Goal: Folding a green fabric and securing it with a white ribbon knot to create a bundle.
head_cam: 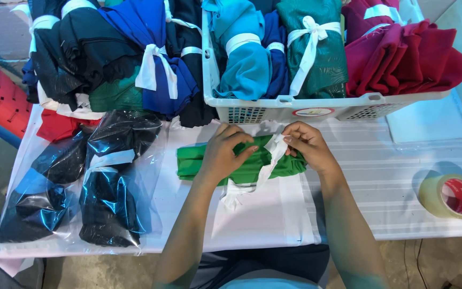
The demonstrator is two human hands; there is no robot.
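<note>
Both hands, left hand point(225, 152) and right hand point(305, 144), grip a green bundle point(247, 166) before the white basket point(274, 109) of tied cloth bundles point(274, 53)

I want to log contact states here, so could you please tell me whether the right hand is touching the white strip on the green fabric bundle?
Touching. The head view shows the right hand pinching the white strip against the green fabric bundle.
</note>
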